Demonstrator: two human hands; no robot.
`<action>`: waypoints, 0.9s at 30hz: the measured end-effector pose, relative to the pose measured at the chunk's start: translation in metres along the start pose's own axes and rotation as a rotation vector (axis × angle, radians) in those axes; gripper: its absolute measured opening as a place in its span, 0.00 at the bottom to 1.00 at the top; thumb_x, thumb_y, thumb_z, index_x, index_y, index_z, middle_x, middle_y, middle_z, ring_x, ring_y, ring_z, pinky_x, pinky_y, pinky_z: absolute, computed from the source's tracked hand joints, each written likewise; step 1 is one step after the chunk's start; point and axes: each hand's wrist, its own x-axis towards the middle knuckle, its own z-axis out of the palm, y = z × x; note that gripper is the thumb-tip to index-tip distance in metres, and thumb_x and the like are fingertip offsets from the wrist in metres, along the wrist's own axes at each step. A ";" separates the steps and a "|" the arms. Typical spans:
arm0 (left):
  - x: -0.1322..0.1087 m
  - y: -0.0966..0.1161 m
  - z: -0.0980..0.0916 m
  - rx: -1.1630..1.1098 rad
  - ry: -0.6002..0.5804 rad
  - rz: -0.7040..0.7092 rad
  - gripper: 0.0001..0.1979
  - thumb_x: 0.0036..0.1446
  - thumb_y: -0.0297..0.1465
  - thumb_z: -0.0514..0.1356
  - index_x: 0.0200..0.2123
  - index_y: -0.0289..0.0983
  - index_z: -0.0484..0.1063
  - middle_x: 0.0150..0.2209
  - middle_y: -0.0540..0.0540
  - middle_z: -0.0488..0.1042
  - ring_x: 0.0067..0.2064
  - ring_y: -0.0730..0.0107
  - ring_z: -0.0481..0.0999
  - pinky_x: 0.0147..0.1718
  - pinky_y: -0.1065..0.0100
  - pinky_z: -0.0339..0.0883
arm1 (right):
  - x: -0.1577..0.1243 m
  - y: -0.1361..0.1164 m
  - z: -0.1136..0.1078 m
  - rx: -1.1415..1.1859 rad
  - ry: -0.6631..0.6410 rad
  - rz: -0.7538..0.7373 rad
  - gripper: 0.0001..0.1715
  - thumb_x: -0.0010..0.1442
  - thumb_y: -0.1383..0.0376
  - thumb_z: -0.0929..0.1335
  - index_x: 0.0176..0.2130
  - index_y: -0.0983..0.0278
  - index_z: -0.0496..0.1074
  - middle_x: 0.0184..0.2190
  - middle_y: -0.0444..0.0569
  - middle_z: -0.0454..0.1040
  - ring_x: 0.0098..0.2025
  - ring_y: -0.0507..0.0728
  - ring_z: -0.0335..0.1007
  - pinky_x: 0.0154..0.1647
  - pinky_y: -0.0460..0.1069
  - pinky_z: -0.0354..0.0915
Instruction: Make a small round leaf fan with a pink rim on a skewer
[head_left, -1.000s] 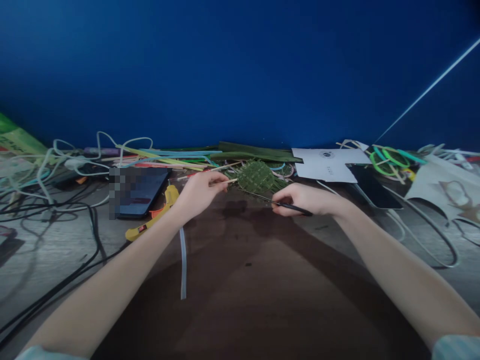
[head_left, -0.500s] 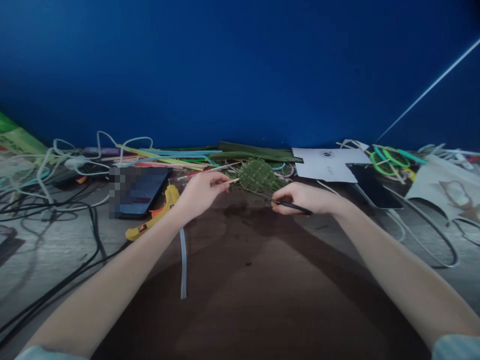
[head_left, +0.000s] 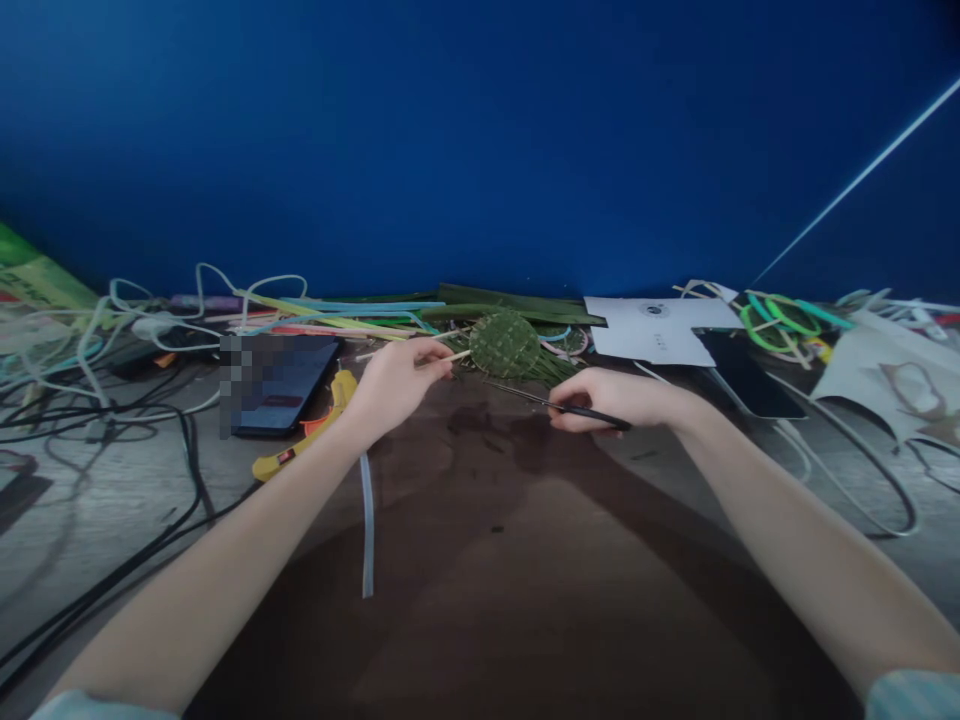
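My left hand point(head_left: 405, 385) pinches a thin pale stick point(head_left: 460, 355), whose right end meets a round woven green leaf piece point(head_left: 504, 342). The woven piece looks like a small fan of plaited leaf strips, tilted to face me. My right hand point(head_left: 600, 395) is closed around the dark handles of a pair of scissors point(head_left: 525, 394). Their blades point left, just below the woven piece and apart from it. Whether the blades are parted is hard to make out. Small dark scraps point(head_left: 496, 529) lie on the brown tabletop point(head_left: 480, 610).
A yellow glue gun point(head_left: 306, 440) with a clear glue stick point(head_left: 367, 530) lies beside my left forearm, near a tablet-like screen point(head_left: 289, 385). Long green leaves point(head_left: 517, 302) lie at the back. On the right are white card point(head_left: 652, 335) and a black phone point(head_left: 754, 380); cables point(head_left: 187, 450) tangle at left.
The woven piece has shifted slightly left and turned with the stick in my left hand. My right hand and the scissors have drawn a little right, away from the piece.
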 end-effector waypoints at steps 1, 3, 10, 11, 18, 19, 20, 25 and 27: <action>0.000 0.000 0.000 -0.004 -0.002 -0.002 0.09 0.52 0.34 0.55 0.32 0.37 0.73 0.25 0.50 0.74 0.22 0.74 0.67 0.26 0.71 0.58 | 0.000 0.000 0.000 0.000 0.003 0.001 0.13 0.55 0.56 0.64 0.28 0.64 0.67 0.17 0.41 0.62 0.15 0.46 0.56 0.15 0.43 0.54; 0.000 0.000 0.001 -0.023 -0.006 -0.009 0.09 0.52 0.34 0.55 0.32 0.37 0.73 0.25 0.50 0.74 0.20 0.75 0.65 0.24 0.71 0.58 | 0.001 0.000 0.000 0.003 0.016 0.002 0.13 0.54 0.56 0.64 0.28 0.64 0.67 0.17 0.41 0.62 0.16 0.46 0.56 0.16 0.43 0.54; -0.001 0.001 0.003 -0.071 -0.027 -0.013 0.08 0.52 0.33 0.55 0.31 0.37 0.72 0.25 0.50 0.74 0.19 0.76 0.65 0.22 0.72 0.58 | 0.001 0.000 0.000 0.006 0.045 -0.003 0.14 0.54 0.55 0.64 0.28 0.64 0.66 0.18 0.41 0.62 0.17 0.47 0.56 0.17 0.43 0.54; -0.002 0.001 0.003 -0.076 -0.029 -0.015 0.08 0.52 0.33 0.55 0.31 0.37 0.72 0.25 0.50 0.74 0.19 0.77 0.65 0.22 0.72 0.58 | 0.001 0.000 -0.001 0.012 0.042 -0.002 0.14 0.54 0.55 0.64 0.28 0.64 0.66 0.18 0.41 0.62 0.17 0.47 0.56 0.17 0.43 0.55; -0.005 0.005 0.003 -0.070 -0.050 -0.009 0.08 0.53 0.33 0.55 0.32 0.37 0.72 0.25 0.51 0.73 0.19 0.77 0.65 0.22 0.73 0.58 | 0.002 0.002 0.003 -0.006 0.080 -0.040 0.13 0.54 0.56 0.64 0.27 0.64 0.65 0.18 0.41 0.61 0.17 0.47 0.55 0.18 0.44 0.54; -0.005 0.006 0.004 -0.068 -0.055 -0.006 0.08 0.53 0.33 0.55 0.32 0.37 0.72 0.25 0.51 0.73 0.19 0.77 0.66 0.22 0.73 0.59 | 0.003 0.001 0.003 -0.009 0.083 -0.044 0.13 0.54 0.56 0.64 0.27 0.63 0.65 0.18 0.41 0.61 0.17 0.47 0.55 0.18 0.44 0.53; -0.006 0.006 0.005 -0.070 -0.058 -0.004 0.08 0.53 0.33 0.55 0.32 0.37 0.72 0.26 0.51 0.73 0.19 0.77 0.66 0.22 0.73 0.59 | 0.003 0.000 0.004 -0.014 0.086 -0.047 0.13 0.54 0.56 0.64 0.27 0.63 0.65 0.17 0.40 0.61 0.17 0.47 0.55 0.18 0.44 0.53; -0.007 0.006 0.007 -0.098 -0.084 -0.003 0.09 0.53 0.34 0.55 0.33 0.37 0.72 0.26 0.50 0.74 0.19 0.75 0.66 0.22 0.72 0.59 | 0.002 -0.006 0.004 -0.064 0.114 -0.048 0.11 0.52 0.58 0.64 0.26 0.64 0.65 0.16 0.40 0.60 0.17 0.47 0.53 0.19 0.44 0.49; -0.007 0.006 0.006 -0.097 -0.088 -0.001 0.09 0.53 0.35 0.55 0.34 0.37 0.72 0.27 0.50 0.75 0.19 0.75 0.66 0.22 0.72 0.59 | 0.003 -0.006 0.004 -0.095 0.129 -0.068 0.12 0.52 0.58 0.64 0.25 0.64 0.65 0.16 0.39 0.59 0.18 0.47 0.52 0.20 0.44 0.49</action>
